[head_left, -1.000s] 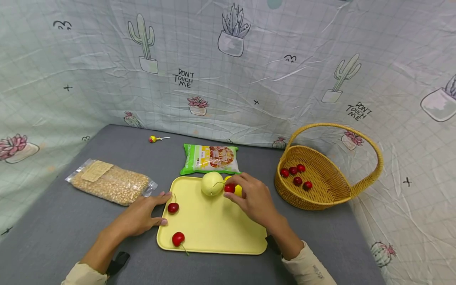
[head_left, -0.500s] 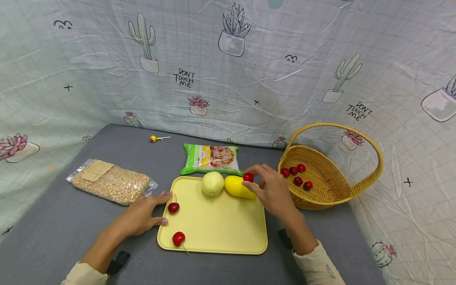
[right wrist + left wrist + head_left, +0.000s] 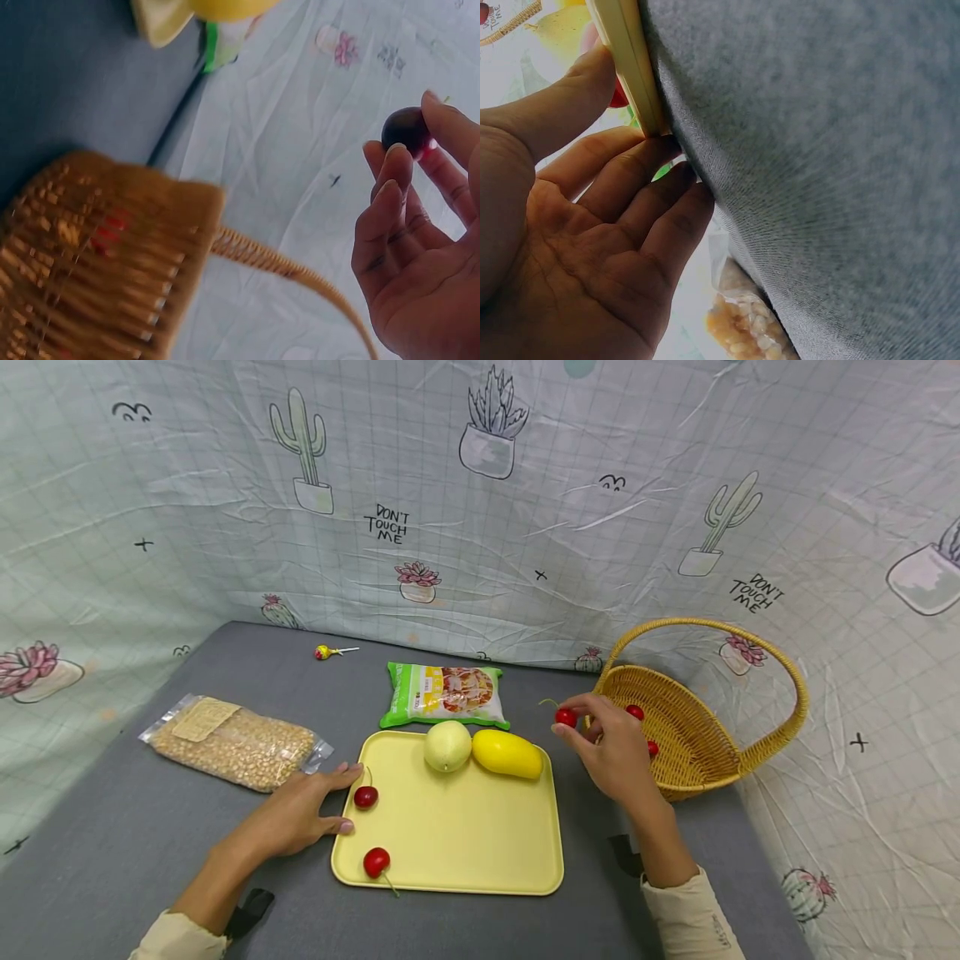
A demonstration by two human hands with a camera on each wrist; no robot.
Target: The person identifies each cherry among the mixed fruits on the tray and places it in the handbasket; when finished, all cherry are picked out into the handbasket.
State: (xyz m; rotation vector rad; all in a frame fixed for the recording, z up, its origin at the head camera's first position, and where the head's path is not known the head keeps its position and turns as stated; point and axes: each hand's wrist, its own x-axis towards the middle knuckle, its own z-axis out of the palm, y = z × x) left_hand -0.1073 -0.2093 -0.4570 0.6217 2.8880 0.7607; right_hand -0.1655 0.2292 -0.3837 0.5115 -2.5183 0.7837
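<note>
The right hand (image 3: 618,747) pinches a glossy round red cherry (image 3: 566,717) between its thumb and fingertips, the thin green stem pointing up and to the left; hand and fruit are between the tray and the basket, with the hand overlapping the basket's left side in the head view. The left hand (image 3: 300,814) is loosely spread, thumb and forefinger touching the left edge of the smooth pale-yellow tray (image 3: 465,835), a rounded rectangle with a low raised rim. Just inside that edge lies a dark-red cherry (image 3: 365,797), and a brighter stemmed cherry (image 3: 377,862) lies near the closest left corner. Along the tray's far side, a round pale-green fruit (image 3: 447,746) sits just beside a smooth, oblong yellow mango (image 3: 507,754). To the right, the woven wicker basket (image 3: 678,714) with its tall arched handle holds more red cherries (image 3: 635,712), partly hidden by the hand. Behind the tray lies a shiny green-and-white plastic packet (image 3: 450,693); farther left are a clear bag of pale kernels (image 3: 240,743) and a yellow-headed lollipop (image 3: 322,652), all on grey cloth (image 3: 450,935). Compared with half a second ago, the right hand has carried its cherry rightward from over the mango, leaving the mango in full view, while the left hand stays at the tray edge.
</note>
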